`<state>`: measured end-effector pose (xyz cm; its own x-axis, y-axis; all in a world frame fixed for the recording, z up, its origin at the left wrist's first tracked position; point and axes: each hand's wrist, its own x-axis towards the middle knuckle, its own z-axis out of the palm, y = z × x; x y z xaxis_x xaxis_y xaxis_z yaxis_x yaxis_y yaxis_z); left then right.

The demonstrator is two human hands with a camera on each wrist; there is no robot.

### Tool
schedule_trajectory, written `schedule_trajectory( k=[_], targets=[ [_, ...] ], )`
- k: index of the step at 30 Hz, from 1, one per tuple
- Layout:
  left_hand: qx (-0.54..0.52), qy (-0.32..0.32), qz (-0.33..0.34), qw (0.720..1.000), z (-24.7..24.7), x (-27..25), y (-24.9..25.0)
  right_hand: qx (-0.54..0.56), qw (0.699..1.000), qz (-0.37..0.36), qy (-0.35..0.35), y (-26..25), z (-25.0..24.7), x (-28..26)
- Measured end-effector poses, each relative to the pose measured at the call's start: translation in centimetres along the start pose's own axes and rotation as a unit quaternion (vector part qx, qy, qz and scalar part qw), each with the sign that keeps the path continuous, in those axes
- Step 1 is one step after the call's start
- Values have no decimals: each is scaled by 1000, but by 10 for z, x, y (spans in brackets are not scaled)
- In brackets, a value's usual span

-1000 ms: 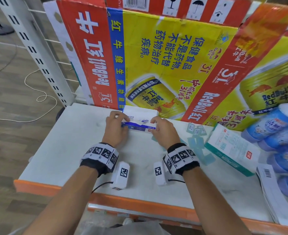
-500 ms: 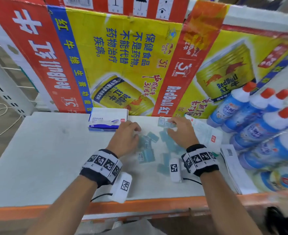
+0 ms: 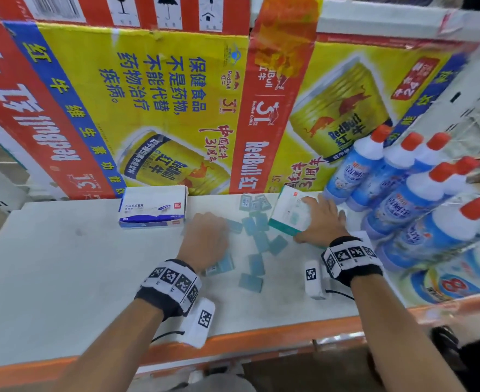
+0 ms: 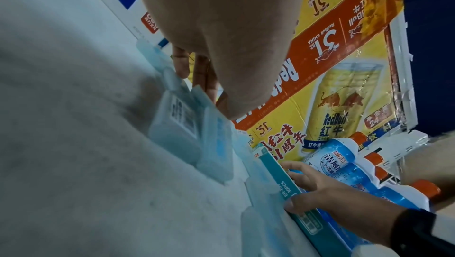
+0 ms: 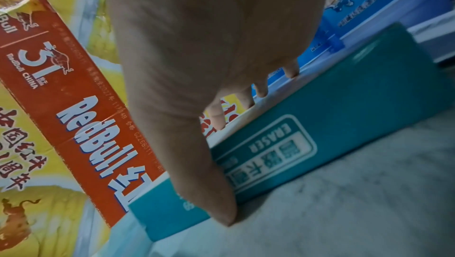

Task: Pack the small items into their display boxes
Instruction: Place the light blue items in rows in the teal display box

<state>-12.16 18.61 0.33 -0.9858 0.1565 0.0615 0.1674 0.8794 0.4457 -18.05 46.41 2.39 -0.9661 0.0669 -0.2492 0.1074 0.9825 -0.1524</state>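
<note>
Several small blue wrapped erasers [image 3: 257, 241] lie scattered on the white shelf [image 3: 63, 264]. My left hand [image 3: 205, 239] hovers curled over the leftmost ones. In the left wrist view its thumb and fingertips [image 4: 182, 68] close on the end of one blue eraser [image 4: 216, 144]. My right hand [image 3: 320, 219] grips a teal-and-white eraser box [image 3: 288, 213], thumb on the teal side [image 5: 344, 125] and fingers over the far edge. A closed white-and-blue eraser box [image 3: 152, 207] stands at the back left, apart from both hands.
A wall of red and yellow Red Bull cartons [image 3: 176, 108] closes off the back of the shelf. Blue bottles with red caps [image 3: 402, 193] crowd the right side, close behind my right hand. The shelf's orange front edge [image 3: 261, 340] runs below my wrists.
Both hands left the white-and-blue box and moved right to the erasers. My right hand then went further right and took hold of the teal box. The view swung right.
</note>
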Motion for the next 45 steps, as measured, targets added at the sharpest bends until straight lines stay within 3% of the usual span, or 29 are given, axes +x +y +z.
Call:
schedule_trajectory(
  k=[5, 8, 11, 16, 20, 23, 25, 28, 33, 37, 40, 45],
  targets=[
    [-25, -6, -15, 1000, -2, -3, 1, 18, 1000, -6, -10, -3, -8, 1],
    [-64, 3, -28, 998, -6, -6, 4, 53, 998, -17, 42, -11, -15, -11],
    [-127, 52, -17, 990, -16, -5, 11, 145, 984, -77, 72, -31, -27, -29],
    [-265, 108, 62, 956, -48, -4, 30, 203, 955, -201, -73, -79, -41, -60],
    [-267, 168, 96, 944, -69, -13, 19, 264, 909, -270, -176, -101, -41, -69],
    [-193, 216, 34, 957, -74, -22, 2, 275, 895, -306, -170, -114, -40, -69],
    [-138, 237, -37, 961, -76, -28, -12, 269, 898, -329, -113, -122, -39, -69],
    [-109, 254, -88, 957, -79, -42, -31, 233, 907, -350, 0, -133, -35, -62],
    [-88, 256, -163, 949, -84, -71, -63, 255, 900, -350, 48, -152, -23, -55],
    [-116, 243, -237, 933, -85, -95, -86, 220, 911, -345, 49, -160, -5, -52],
    [-114, 220, -293, 923, -86, -110, -104, 161, 928, -335, -8, -164, 9, -54],
    [-64, 159, -360, 917, -85, -124, -112, 52, 924, -369, -82, -172, 28, -66]
  ],
)
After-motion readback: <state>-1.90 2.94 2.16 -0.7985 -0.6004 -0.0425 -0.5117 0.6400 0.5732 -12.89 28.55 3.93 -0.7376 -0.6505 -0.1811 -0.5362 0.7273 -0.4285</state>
